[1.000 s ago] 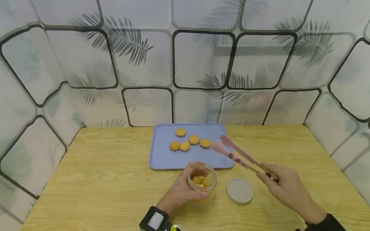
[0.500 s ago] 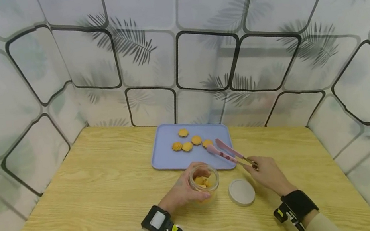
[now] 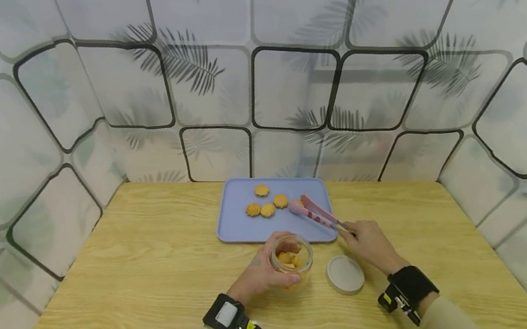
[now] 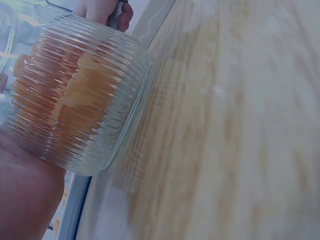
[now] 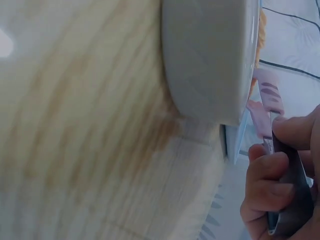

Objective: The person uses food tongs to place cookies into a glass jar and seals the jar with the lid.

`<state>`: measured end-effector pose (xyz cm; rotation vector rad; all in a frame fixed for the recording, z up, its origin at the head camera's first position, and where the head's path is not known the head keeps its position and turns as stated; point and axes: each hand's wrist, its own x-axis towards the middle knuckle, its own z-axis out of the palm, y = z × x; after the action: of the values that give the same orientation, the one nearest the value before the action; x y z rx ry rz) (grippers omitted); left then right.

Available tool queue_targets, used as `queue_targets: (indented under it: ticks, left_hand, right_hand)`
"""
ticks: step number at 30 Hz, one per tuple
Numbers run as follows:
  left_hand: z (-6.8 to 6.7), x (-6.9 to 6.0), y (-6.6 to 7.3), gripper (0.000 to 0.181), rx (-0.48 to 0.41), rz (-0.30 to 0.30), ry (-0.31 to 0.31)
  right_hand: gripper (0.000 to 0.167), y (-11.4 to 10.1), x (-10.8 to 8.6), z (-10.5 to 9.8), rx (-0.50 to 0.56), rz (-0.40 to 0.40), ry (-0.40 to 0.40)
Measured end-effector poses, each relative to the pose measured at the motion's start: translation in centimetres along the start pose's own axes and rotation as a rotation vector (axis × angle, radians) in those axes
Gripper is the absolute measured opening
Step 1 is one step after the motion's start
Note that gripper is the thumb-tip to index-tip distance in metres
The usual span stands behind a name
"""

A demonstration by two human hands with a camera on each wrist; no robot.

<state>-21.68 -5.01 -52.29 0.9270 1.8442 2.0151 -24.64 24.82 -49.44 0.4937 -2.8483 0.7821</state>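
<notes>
My left hand (image 3: 267, 273) grips the ribbed glass jar (image 3: 295, 274), which stands open with several cookies (image 3: 287, 259) inside; the left wrist view shows the jar (image 4: 80, 95) close up. Between its thumb and fingers my right hand (image 3: 372, 245) holds pink-tipped tongs (image 3: 317, 217). The tips reach over the right part of the blue tray (image 3: 240, 230), around a cookie they mostly hide; whether they touch it I cannot tell. Several more cookies (image 3: 280, 201) lie to the left of the tips. In the right wrist view, my fingers (image 5: 270, 192) curl round the metal handle.
A round pale lid (image 3: 345, 274) lies on the wooden table (image 3: 156, 273), between the jar and my right hand. Behind the tray and along both sides hangs a patterned curtain (image 3: 211, 92).
From upper right, my right hand has come left and lowered the tongs over the tray's rightmost cookie, their tips now closer together. My left hand stays at the jar.
</notes>
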Motion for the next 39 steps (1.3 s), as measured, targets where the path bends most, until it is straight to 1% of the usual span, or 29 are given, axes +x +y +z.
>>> queue_targets:
  ticks: [4,6,7,12,15,18,20,23,28,30,35,39]
  left_hand:
    - [0.1,0.1,0.0,0.076,-0.002,-0.020,0.000]
    - [0.2,0.1,0.0,0.076,0.001,-0.021,-0.001]
    - [0.2,0.1,0.0,0.076,-0.002,-0.021,0.001]
    - [0.3,0.0,-0.2,0.077,-0.008,-0.011,-0.005]
    - [0.4,0.0,-0.3,0.077,-0.018,-0.009,-0.003]
    - [0.4,0.0,-0.3,0.077,-0.013,-0.007,0.000]
    - [0.3,0.0,-0.3,0.076,-0.005,-0.012,0.003]
    - [0.3,0.0,-0.1,0.075,0.008,-0.031,0.006]
    - [0.3,-0.1,0.3,0.074,0.005,-0.083,0.023]
    - [0.3,-0.2,0.3,0.074,0.020,-0.099,0.031]
    - [0.1,-0.2,0.1,0.074,0.058,-0.094,0.035]
    - [0.1,-0.2,0.1,0.074,0.047,-0.086,0.035]
  right_hand:
    - [0.022,0.2,-0.9,-0.2,0.025,-0.004,0.009]
    - [0.027,0.1,-1.6,-0.7,0.035,0.000,0.016]
    - [0.029,0.0,-2.0,-0.9,0.036,0.001,0.023]
    - [0.028,-1.4,-4.9,-2.7,0.034,-0.020,0.084]
    - [0.025,-2.7,-7.0,-4.1,0.065,-0.067,0.133]
    - [0.022,-4.2,-8.9,-5.4,0.125,-0.146,0.177]
    - [0.023,-5.0,-9.9,-6.1,0.164,-0.190,0.184]
    - [0.026,-5.9,-11.1,-6.6,0.194,-0.243,0.182]
    - [0.035,-5.9,-11.9,-6.1,0.199,-0.358,0.205]
    - [0.037,-5.8,-12.0,-5.9,0.203,-0.393,0.210]
    - [0.040,-5.8,-12.3,-5.6,0.205,-0.419,0.200]
    - [0.041,-5.9,-12.3,-5.5,0.200,-0.438,0.201]
